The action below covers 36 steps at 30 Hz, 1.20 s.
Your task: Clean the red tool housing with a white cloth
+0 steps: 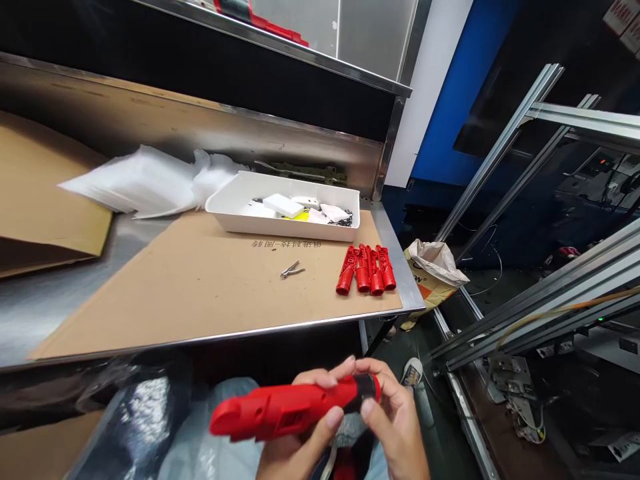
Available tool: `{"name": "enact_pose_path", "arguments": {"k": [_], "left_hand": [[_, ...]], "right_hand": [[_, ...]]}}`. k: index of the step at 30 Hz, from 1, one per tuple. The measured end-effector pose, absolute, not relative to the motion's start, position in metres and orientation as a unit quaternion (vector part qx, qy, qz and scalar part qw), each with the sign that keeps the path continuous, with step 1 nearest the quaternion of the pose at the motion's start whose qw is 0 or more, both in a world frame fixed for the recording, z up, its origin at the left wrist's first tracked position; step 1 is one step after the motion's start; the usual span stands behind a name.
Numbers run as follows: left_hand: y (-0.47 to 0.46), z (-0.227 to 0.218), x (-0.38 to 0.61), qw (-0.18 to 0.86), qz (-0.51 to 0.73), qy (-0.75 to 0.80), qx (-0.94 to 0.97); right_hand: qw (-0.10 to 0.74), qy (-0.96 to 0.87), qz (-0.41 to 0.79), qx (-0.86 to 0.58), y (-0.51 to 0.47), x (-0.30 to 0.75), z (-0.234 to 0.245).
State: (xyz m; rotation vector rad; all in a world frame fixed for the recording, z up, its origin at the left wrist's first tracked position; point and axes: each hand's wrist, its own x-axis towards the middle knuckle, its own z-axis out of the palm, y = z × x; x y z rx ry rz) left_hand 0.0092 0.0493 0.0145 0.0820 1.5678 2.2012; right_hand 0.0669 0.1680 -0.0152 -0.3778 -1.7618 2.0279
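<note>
Above my lap I hold a long red plastic housing [280, 410] with a black collar near its right end. My left hand [305, 450] is wrapped around its middle from below, thumb and fingers on its sides. My right hand [397, 417] grips the right end, with its thumb against the black collar. Several similar red plastic parts [369, 270] lie side by side at the right of the brown cardboard sheet [200, 287] on the workbench. Small metal nippers [291, 269] rest on the cardboard to the left of those parts.
A white bin [285, 223] holding small parts stands behind the nippers. White foam sheets [145, 180] and a cardboard box [45, 193] occupy the left. Beyond the bench's right edge are a paper sack [435, 267] and an aluminium frame [495, 160].
</note>
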Motion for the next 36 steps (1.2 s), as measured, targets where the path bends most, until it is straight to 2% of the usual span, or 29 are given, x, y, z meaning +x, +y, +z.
{"name": "enact_pose_path", "arguments": {"k": [3, 8, 10, 14, 19, 23, 29, 36], "left_hand": [[0.052, 0.013, 0.005, 0.263, 0.799, 0.54, 0.021], [0.051, 0.026, 0.001, 0.25, 0.842, 0.475, -0.052], [0.05, 0.028, -0.001, 0.289, 0.854, 0.422, -0.094], [0.046, 0.021, -0.001, 0.368, 0.85, 0.345, -0.149], [0.044, 0.012, 0.0, 0.389, 0.846, 0.323, -0.171], [0.043, 0.006, -0.002, 0.424, 0.844, 0.279, -0.175], [0.042, 0.004, -0.002, 0.433, 0.847, 0.27, -0.149], [0.044, 0.008, -0.005, 0.426, 0.854, 0.258, -0.154]], "right_hand": [[0.22, -0.663, 0.7, -0.15, 0.17, 0.075, -0.019], [0.245, -0.71, 0.648, -0.131, 0.168, 0.089, -0.011], [0.255, -0.725, 0.625, -0.137, 0.163, 0.09, -0.004], [0.29, -0.732, 0.599, -0.15, 0.148, 0.083, 0.006], [0.309, -0.751, 0.56, -0.16, 0.133, 0.077, 0.006], [0.362, -0.776, 0.496, -0.143, 0.136, 0.077, 0.001], [0.437, -0.8, 0.397, -0.107, 0.145, 0.08, 0.001], [0.454, -0.785, 0.403, -0.123, 0.142, 0.076, -0.007]]}}
